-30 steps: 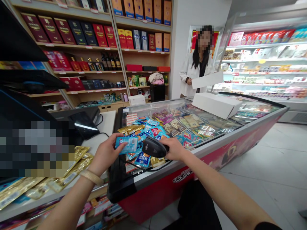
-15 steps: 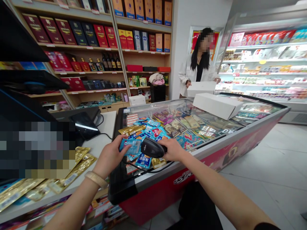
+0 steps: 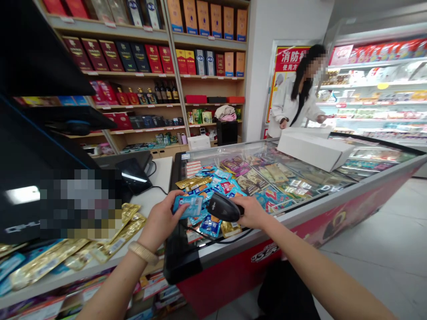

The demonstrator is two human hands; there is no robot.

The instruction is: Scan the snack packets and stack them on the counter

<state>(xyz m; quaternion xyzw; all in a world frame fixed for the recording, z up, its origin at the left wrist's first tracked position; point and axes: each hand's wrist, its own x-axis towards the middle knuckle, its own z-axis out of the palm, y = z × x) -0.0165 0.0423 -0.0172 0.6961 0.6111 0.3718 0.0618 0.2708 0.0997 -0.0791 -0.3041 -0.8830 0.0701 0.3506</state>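
Note:
Between the thumb and fingers of my left hand (image 3: 167, 218) is a light-blue snack packet (image 3: 191, 207), its barcode side turned up. My right hand (image 3: 255, 212) is wrapped round the handle of a black barcode scanner (image 3: 224, 207), whose head points left at the packet, a small distance off. Below both hands lies a pile of blue snack packets (image 3: 211, 224) on the freezer's glass lid. A few gold packets (image 3: 231, 229) lie among them. The scanner's black cable (image 3: 213, 240) loops along the freezer's near edge.
On the counter at left, long gold packets (image 3: 50, 262) lie by a dark checkout screen (image 3: 20, 155). White boxes (image 3: 310, 149) stand on the far part of the chest freezer (image 3: 213, 266). A person in white (image 3: 296, 98) stands behind it. Shelves of boxed bottles (image 3: 126, 55) line the wall.
My view has swung slightly left, so everything sits further right. Both hands keep their hold on packet and scanner. The person behind the freezer has let go of the white box and reaches sideways.

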